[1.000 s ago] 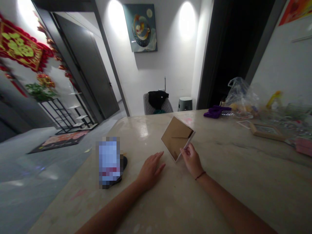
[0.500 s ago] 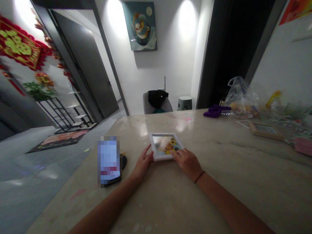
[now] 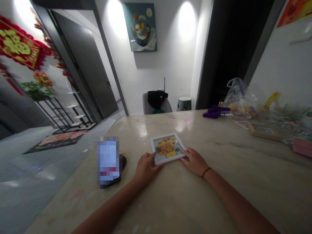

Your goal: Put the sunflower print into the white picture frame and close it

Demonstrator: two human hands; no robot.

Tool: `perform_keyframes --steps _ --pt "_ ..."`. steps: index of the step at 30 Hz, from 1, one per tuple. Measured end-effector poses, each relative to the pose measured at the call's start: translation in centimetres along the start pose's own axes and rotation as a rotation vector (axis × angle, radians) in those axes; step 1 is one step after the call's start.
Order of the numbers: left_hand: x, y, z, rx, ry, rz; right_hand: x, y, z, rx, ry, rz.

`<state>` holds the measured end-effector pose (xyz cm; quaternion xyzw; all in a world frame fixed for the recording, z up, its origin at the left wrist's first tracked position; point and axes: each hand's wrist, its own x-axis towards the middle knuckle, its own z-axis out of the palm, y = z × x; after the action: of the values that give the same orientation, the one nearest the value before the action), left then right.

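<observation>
Hiding bits of frame (image 3: 168,148): fingers (image 3: 189,152)

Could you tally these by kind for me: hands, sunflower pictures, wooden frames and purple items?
Hands: 2 (left hand, right hand)
Sunflower picture: 1
Wooden frame: 1
Purple item: 1
Total: 5

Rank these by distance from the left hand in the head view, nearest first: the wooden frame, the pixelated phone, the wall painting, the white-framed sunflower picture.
From the left hand:
1. White-framed sunflower picture: touching it, on its right.
2. Pixelated phone: to its left.
3. Wooden frame: far right side of the table.
4. Wall painting: on the wall beyond the table.
</observation>
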<state>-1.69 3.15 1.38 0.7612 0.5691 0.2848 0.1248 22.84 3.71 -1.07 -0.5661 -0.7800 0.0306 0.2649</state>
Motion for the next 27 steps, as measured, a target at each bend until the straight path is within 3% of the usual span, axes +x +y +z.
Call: perform_keyframes --steps 8,14,17,19,21,24,27 --pt "0.0 0.1 0.0 0.223 -0.028 0.01 0.1 -0.6 0.5 -0.039 0.041 0.007" --pt "0.5 -0.3 0.2 0.09 0.038 -0.028 0.2 -0.2 0.9 0.156 0.133 0.025" --pt "0.7 -0.4 -0.2 -0.072 0.113 -0.12 0.8 0.0 0.1 0.368 0.272 0.157" --pt "1.0 -0.2 -0.7 -0.189 0.132 -0.203 1.2 0.0 -0.9 0.57 0.309 0.328" --pt "1.1 0.0 -1.1 -0.368 0.053 -0.301 1.5 -0.2 -2.0 0.845 0.201 0.506" --pt "1.4 0.4 -1.6 -0.65 -0.175 -0.455 1.5 -0.7 -3.3 1.207 -0.122 0.632" --pt "1.4 0.7 -1.6 -0.741 -0.27 -0.505 1.4 -1.3 -3.3 1.265 -0.327 0.715"
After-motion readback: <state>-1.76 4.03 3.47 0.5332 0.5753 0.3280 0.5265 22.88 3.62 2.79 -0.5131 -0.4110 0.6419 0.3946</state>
